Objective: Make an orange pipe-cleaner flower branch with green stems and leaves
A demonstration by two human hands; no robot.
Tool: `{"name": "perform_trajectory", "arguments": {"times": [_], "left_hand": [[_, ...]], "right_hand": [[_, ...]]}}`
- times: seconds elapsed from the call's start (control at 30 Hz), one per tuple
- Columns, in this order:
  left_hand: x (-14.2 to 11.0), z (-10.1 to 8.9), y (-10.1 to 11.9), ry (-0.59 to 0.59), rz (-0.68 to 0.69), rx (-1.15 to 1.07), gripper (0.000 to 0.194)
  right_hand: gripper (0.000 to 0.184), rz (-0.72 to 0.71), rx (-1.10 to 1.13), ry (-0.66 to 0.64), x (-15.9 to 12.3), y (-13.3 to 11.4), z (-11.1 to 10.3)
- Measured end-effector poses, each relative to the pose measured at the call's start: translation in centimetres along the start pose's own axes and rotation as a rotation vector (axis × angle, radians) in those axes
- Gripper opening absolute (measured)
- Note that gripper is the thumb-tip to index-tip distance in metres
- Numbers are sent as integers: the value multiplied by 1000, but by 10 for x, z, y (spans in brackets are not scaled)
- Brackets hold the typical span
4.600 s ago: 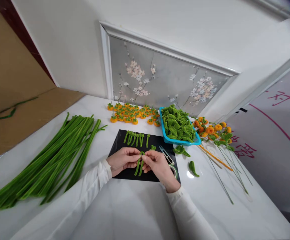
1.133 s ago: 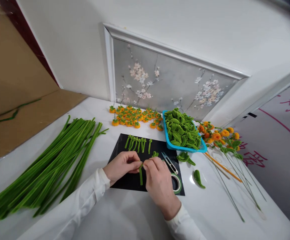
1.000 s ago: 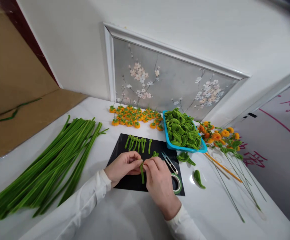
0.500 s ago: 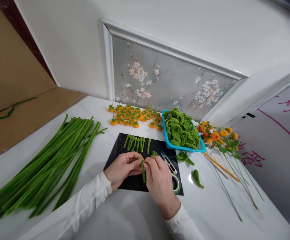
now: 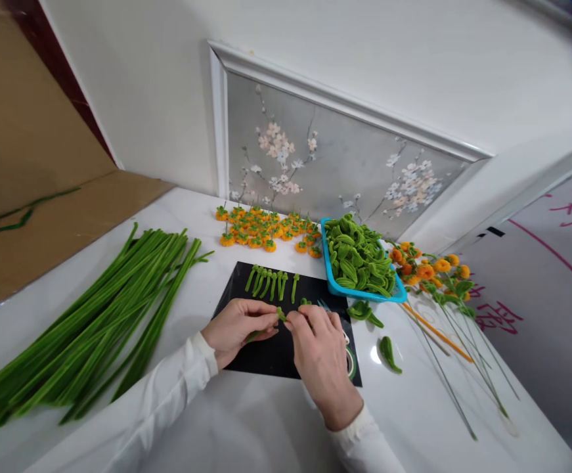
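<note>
My left hand (image 5: 234,326) and my right hand (image 5: 318,341) meet fingertip to fingertip over a black mat (image 5: 270,351). Both pinch a short green pipe-cleaner piece (image 5: 280,314); its stem runs back under my left fingers and is mostly hidden. A row of several short green pieces (image 5: 270,281) lies at the mat's far edge. Small scissors (image 5: 324,306) and a roll of green tape (image 5: 349,363) peek out from behind my right hand.
A big bundle of long green pipe cleaners (image 5: 93,322) lies at the left. At the back sit orange flower heads (image 5: 261,230), a blue tray (image 5: 332,276) of green leaves, and finished flower stems (image 5: 438,282). Two loose leaves (image 5: 389,347) lie right of the mat.
The green piece hung down between my hands; now it has swung flat toward my left hand and is mostly hidden. My right hand has shifted right, covering more of the scissors.
</note>
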State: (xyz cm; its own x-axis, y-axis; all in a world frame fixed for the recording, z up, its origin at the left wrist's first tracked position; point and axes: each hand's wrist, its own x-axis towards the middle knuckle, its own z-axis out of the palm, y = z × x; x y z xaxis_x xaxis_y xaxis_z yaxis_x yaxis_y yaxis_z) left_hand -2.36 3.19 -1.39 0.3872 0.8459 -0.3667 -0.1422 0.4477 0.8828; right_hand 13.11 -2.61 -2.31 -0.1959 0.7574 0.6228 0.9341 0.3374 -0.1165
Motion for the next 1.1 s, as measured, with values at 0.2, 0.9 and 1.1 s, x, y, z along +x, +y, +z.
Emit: {"name": "perform_trajectory", "arguments": {"times": [0.2,0.9,1.1], "left_hand": [[1,1,-1,32,97,135,21],[-3,10,-2,-90,435,645,14],[-7,12,0,-44,575,713,14]], "right_hand": [[13,-42,-2,-3,2,1,-3],[13,249,394,-122,19,14,-9],[16,408,571,-186,21,17,-11]]}}
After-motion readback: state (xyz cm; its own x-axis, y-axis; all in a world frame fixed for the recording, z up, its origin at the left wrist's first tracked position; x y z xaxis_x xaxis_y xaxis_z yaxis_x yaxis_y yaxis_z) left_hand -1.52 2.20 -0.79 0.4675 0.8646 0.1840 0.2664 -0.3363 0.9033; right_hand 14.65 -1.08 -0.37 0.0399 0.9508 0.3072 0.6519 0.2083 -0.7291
